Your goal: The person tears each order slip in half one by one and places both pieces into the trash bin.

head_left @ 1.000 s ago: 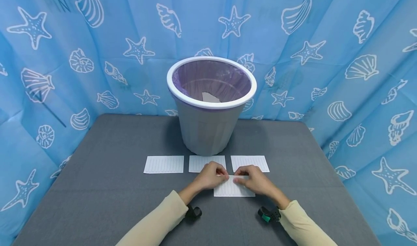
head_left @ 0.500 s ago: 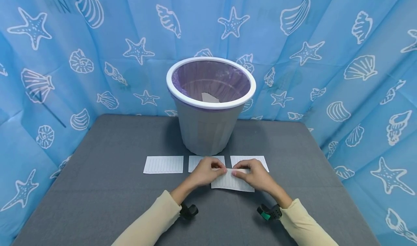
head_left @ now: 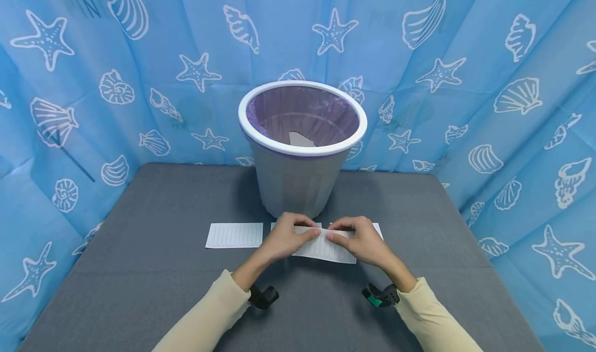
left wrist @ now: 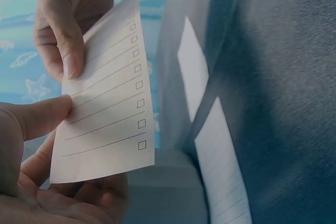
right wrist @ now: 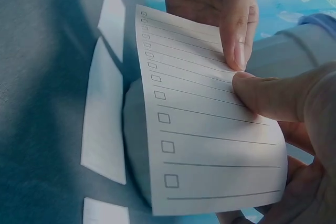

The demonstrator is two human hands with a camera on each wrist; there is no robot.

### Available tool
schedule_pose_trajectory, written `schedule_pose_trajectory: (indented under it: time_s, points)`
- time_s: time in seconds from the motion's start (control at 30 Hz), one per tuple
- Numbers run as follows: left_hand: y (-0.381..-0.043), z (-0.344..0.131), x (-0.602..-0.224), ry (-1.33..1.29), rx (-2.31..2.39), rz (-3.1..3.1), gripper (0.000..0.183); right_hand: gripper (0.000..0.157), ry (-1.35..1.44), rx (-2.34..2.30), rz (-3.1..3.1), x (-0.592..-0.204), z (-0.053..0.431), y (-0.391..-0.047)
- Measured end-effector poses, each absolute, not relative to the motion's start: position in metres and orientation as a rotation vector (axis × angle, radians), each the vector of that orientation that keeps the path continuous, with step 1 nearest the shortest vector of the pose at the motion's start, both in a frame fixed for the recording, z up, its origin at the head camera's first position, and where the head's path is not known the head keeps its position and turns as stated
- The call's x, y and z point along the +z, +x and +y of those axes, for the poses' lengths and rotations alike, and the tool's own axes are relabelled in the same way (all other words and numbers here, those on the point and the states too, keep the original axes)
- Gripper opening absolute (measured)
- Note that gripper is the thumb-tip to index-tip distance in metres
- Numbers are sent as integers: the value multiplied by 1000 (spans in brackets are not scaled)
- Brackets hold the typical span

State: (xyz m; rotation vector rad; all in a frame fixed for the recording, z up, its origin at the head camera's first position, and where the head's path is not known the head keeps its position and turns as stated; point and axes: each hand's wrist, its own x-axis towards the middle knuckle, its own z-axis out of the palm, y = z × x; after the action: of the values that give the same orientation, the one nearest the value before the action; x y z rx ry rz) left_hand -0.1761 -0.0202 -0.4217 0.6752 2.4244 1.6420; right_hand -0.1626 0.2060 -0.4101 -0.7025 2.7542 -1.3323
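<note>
A checklist sheet (head_left: pixel 324 248) with ruled lines and small boxes is held up off the table by both hands. My left hand (head_left: pixel 289 235) pinches its far long edge left of the middle, thumb on the near face. Close beside it, my right hand (head_left: pixel 360 240) pinches the same edge, the two thumbs nearly meeting. In the left wrist view the sheet (left wrist: pixel 107 103) bends slightly, its column of boxes along the free edge. The right wrist view shows both thumbs on the lined face of the sheet (right wrist: pixel 205 129), with fingers behind it.
A grey wastebasket (head_left: pixel 298 181) with a white rim and purple liner stands behind the hands, a white piece of paper (head_left: pixel 300 138) inside. Three lined sheets lie in a row before it: a left one (head_left: pixel 234 235), a middle and a right one partly covered. A shell-patterned curtain (head_left: pixel 200 31) hangs behind.
Both hands have lifted the sheet from the table and moved it up and toward the wastebasket. The row of sheets and the basket stay in place.
</note>
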Motion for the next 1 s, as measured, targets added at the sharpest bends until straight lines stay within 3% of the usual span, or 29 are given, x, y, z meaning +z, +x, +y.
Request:
schedule_pose_trajectory:
  time_s: [1.0]
  points:
    - [-179, -43, -385, 745, 1760, 2468, 12, 11, -761, -1508, 2728, -376, 185, -169]
